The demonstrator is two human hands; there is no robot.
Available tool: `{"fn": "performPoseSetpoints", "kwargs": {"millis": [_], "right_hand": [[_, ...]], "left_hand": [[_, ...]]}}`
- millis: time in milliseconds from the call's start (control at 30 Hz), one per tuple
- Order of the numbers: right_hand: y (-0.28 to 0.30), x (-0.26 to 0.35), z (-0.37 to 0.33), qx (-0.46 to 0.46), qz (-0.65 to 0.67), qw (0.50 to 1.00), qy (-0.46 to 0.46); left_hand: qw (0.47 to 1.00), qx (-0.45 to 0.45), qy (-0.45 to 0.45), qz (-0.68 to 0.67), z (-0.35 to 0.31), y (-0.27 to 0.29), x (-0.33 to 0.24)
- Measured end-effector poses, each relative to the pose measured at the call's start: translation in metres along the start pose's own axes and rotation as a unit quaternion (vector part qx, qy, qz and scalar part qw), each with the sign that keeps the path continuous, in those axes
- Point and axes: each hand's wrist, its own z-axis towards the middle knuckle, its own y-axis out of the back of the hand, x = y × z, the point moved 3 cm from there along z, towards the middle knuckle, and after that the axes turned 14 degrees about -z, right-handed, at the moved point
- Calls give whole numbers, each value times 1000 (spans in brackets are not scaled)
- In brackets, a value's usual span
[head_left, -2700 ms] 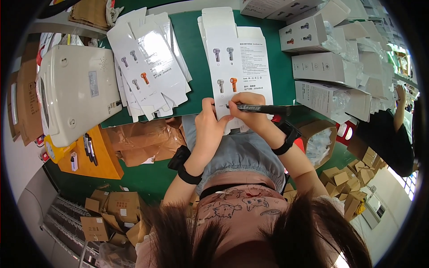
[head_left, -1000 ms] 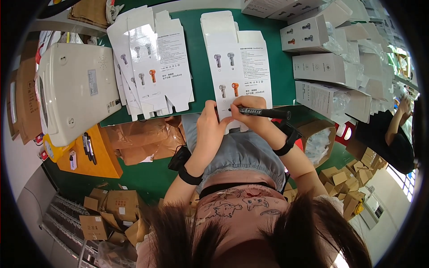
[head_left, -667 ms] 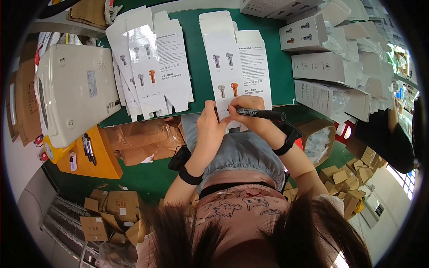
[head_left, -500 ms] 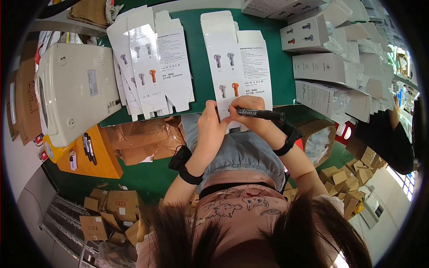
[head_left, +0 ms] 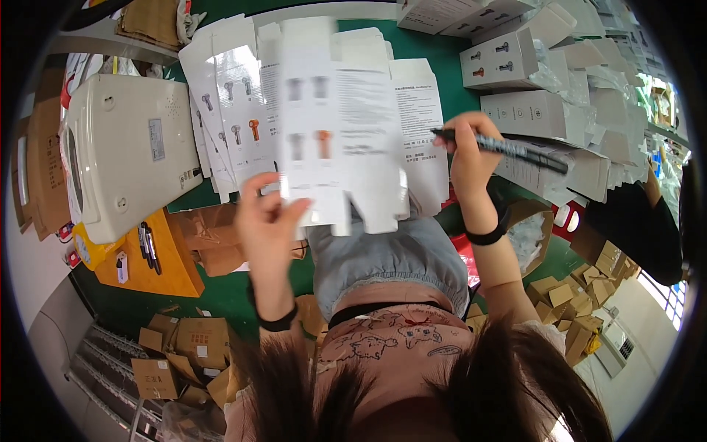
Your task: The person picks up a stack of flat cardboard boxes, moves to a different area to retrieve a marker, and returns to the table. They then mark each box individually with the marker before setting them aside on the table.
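At your left grip (head_left: 265, 225), thumb and fingers are nearly together on the lower left edge of a flat carton (head_left: 361, 147). It spreads up and right from there, blurred, overlapping other flats (head_left: 421, 99). Can't tell how hard you've got it. That's a one-edge hold, so I'd expect the far end to sag or swing: its flaps could snag the flats to the right, or the stack (head_left: 232, 110) just beyond your left grip. Either would skew a pile or crease a tab. Its lower flaps hang past the bench (head_left: 456, 92) edge over your lap; catch one there and it bends.

Your right grip (head_left: 471, 151) is curled round a marker (head_left: 508, 149), tip out to its left, near the flats; contact unclear. Tip looks bare, so a wrist dip could streak a printed panel. Any wet ink would smear if cards slide over each other; too blurred to check. Marker's tail sits near the boxes (head_left: 508, 114) right of that grip, so a wide swing could knock one.
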Motion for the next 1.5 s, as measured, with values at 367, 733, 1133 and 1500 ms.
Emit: {"fn": "performPoseSetpoints", "kwargs": {"millis": [367, 733, 1133, 1500], "right_hand": [[-45, -37, 24, 159, -175, 972, -12], [-48, -32, 23, 149, -211, 965, 45], [-28, -17, -2, 103, -173, 977, 72], [-37, -34, -50, 220, -246, 934, 138]], "left_hand": [[810, -129, -253, 513, 0, -9, -7], [946, 106, -122, 280, -15, -58, 53], [968, 98, -34, 228, -14, -67, 75], [970, 97, -36, 220, -14, -67, 75]]}}
